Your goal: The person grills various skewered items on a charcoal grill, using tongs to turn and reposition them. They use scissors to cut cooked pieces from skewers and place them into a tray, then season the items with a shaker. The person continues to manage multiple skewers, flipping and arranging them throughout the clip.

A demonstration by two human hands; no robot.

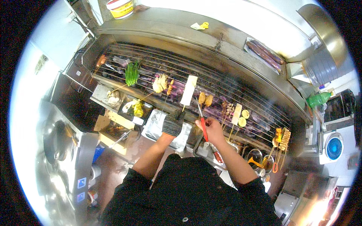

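Note:
My left hand [173,123], in a dark work glove with an orange cuff, grips the stick of a skewer. On that stick a pale rectangular slab of food [188,90] is held over the charcoal grill [158,58]. My bare right hand [212,128] holds a red-handled knife [203,128], its narrow blade pointing up and away from me beside the slab. Just right of the blade, two browned pieces [205,99] lie over the coals. Left of the slab are a small browned skewer [170,87] and a bunched pale mushroom-like skewer [160,82].
Green vegetable skewers [132,73] and a sausage-like skewer [101,60] lie left. Rightward are small meat skewers [227,108], another pale slab [237,114] and round yellow slices [243,118]. A foil-lined tray [154,124] and sauce containers [254,154] stand along the near side.

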